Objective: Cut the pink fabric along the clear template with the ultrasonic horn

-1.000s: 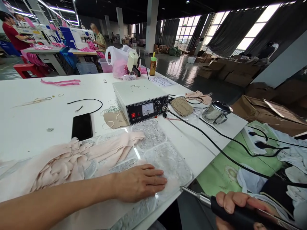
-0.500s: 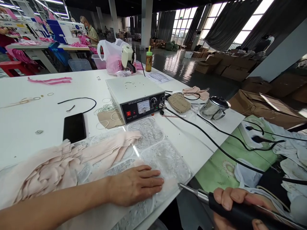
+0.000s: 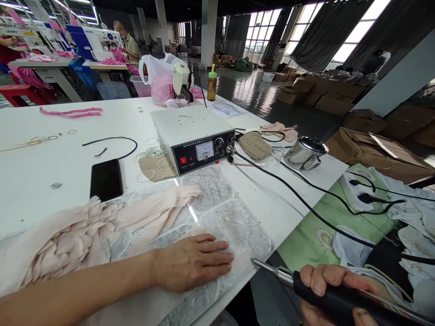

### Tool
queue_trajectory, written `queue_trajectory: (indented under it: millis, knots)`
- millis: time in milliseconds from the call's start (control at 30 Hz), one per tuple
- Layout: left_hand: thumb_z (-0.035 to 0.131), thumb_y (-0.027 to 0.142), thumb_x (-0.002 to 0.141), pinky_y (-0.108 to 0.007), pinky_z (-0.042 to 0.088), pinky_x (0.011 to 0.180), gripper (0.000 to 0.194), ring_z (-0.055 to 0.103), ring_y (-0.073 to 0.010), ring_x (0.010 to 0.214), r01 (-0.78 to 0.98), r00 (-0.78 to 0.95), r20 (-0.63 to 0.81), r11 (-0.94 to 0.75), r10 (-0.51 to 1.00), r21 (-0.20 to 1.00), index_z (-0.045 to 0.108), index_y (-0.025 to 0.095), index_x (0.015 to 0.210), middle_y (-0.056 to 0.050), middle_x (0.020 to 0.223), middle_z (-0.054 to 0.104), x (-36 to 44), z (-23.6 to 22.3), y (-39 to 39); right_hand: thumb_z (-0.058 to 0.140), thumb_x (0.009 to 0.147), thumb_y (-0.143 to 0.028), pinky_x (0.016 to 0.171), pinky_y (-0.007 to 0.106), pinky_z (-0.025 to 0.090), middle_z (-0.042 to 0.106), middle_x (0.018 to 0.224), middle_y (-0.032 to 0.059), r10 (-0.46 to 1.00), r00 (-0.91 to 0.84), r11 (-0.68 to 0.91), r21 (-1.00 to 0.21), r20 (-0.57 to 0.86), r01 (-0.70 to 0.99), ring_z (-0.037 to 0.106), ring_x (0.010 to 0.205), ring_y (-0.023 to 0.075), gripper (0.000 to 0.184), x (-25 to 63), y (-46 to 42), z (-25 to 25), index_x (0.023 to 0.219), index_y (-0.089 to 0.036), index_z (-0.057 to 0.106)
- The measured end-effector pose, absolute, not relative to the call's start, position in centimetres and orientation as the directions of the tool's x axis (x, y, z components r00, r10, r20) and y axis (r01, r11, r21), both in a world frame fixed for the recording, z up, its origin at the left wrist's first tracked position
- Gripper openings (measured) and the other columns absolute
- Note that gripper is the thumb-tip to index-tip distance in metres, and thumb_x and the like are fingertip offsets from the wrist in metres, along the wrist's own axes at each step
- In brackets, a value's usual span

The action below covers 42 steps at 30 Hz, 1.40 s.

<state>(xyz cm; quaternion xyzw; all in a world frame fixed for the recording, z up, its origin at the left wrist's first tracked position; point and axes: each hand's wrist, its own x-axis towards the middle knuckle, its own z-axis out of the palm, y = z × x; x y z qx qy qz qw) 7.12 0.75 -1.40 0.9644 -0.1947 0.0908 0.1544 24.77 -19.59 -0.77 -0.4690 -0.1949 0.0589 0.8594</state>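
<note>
Head view: left hand (image 3: 192, 263) lies palm down, fingers extended and close together, not clenched on anything. It presses sheer pale pink fabric (image 3: 154, 208) against the clear table mat (image 3: 238, 226). Fabric runs flat under the hand; more is bunched and layered left of it, above the forearm.

Right hand (image 3: 340, 287) is clenched around the black handle of the metal-tipped handpiece (image 3: 304, 283), at lower right. Tip points left, at the mat's near right edge, just beside the left fingertips. Can't tell if the tip touches.

Power unit (image 3: 193, 131) sits behind the mat on the white table (image 3: 68, 163): analog meter, red switch, knob on the front. Black cable (image 3: 288, 185) leaves the front connector and runs right, past the table edge.

Black phone (image 3: 106, 179) is left of the unit, brown pattern piece (image 3: 158, 167) between them with pale elastic loops on it. Lidded metal mug (image 3: 305, 153) is on the right. Green-capped bottle (image 3: 211, 86) stands behind the unit, near the white plastic bag (image 3: 163, 74). A person (image 3: 129, 45) is at the sewing machines in back.
</note>
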Motion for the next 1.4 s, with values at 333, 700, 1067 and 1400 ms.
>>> queue_trajectory:
  millis: [333, 700, 1067, 1400]
  knots:
    - [0.036, 0.017, 0.103, -0.041, 0.034, 0.113, 0.036, 0.044, -0.0239, 0.135, -0.402, 0.91, 0.232, -0.87, -0.344, 0.287, 0.055, 0.013, 0.133, -0.012, 0.138, 0.055, 7.1, -1.2, 0.7, 0.059, 0.077, -0.028, 0.049, 0.033, 0.043, 0.044, 0.072, -0.0009, 0.287, 0.913, 0.515, -0.85, 0.289, 0.108, 0.042, 0.058, 0.0144, 0.007, 24.1, -18.8, 0.4, 0.079, -0.024, 0.054]
    - [0.035, 0.017, 0.103, -0.039, 0.03, 0.114, 0.035, 0.043, -0.0242, 0.135, -0.42, 0.897, 0.257, -0.875, -0.36, 0.241, 0.056, 0.011, 0.13, -0.01, 0.138, 0.055, 7.1, -1.4, 0.7, 0.058, 0.074, -0.026, 0.051, 0.033, 0.043, 0.047, 0.073, -0.0007, 0.304, 0.91, 0.565, -0.822, 0.282, 0.066, 0.043, 0.06, 0.0142, 0.009, 24.6, -18.6, -0.7, 0.082, -0.023, 0.056]
    - [0.032, 0.017, 0.103, -0.039, 0.028, 0.114, 0.035, 0.043, -0.0247, 0.134, -0.423, 0.896, 0.243, -0.881, -0.372, 0.21, 0.056, 0.01, 0.128, -0.009, 0.139, 0.054, 7.1, -1.3, 0.8, 0.058, 0.072, -0.025, 0.052, 0.032, 0.046, 0.048, 0.074, -0.0021, 0.343, 0.889, 0.576, -0.816, 0.303, 0.055, 0.045, 0.059, 0.0124, 0.011, 25.0, -18.4, -1.1, 0.082, -0.021, 0.054]
    - [0.032, 0.019, 0.104, -0.039, 0.033, 0.112, 0.035, 0.044, -0.0242, 0.133, -0.424, 0.892, 0.238, -0.893, -0.384, 0.152, 0.059, 0.011, 0.126, -0.008, 0.138, 0.055, 7.3, -1.5, 0.8, 0.063, 0.073, -0.025, 0.052, 0.033, 0.045, 0.047, 0.073, -0.003, 0.384, 0.872, 0.565, -0.824, 0.304, 0.038, 0.044, 0.058, 0.0129, 0.014, 25.3, -18.4, -1.1, 0.078, -0.023, 0.05]
